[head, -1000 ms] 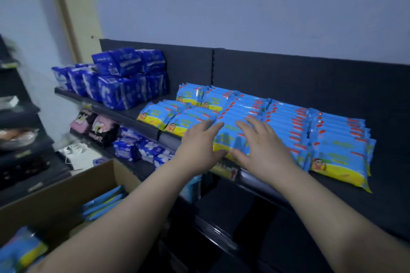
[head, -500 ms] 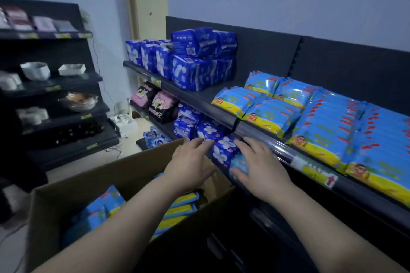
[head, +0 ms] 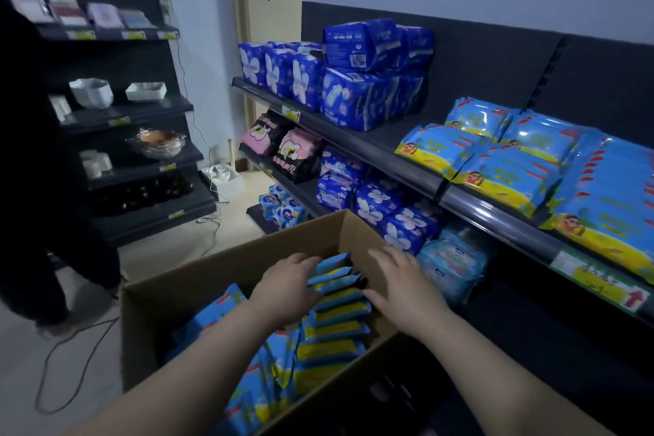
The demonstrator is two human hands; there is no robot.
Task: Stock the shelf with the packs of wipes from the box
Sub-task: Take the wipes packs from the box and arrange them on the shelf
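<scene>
Packs (head: 335, 308) between left hand (head: 287, 288), right hand (head: 403, 288)

Shelf (head: 492, 218) w/ wipe packs (head: 509, 176)

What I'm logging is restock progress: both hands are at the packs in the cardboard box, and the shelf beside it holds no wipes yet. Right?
No: the head view shows the shelf already holds rows of wipes packs. The left hand and right hand are indeed at the packs in the cardboard box.
</scene>
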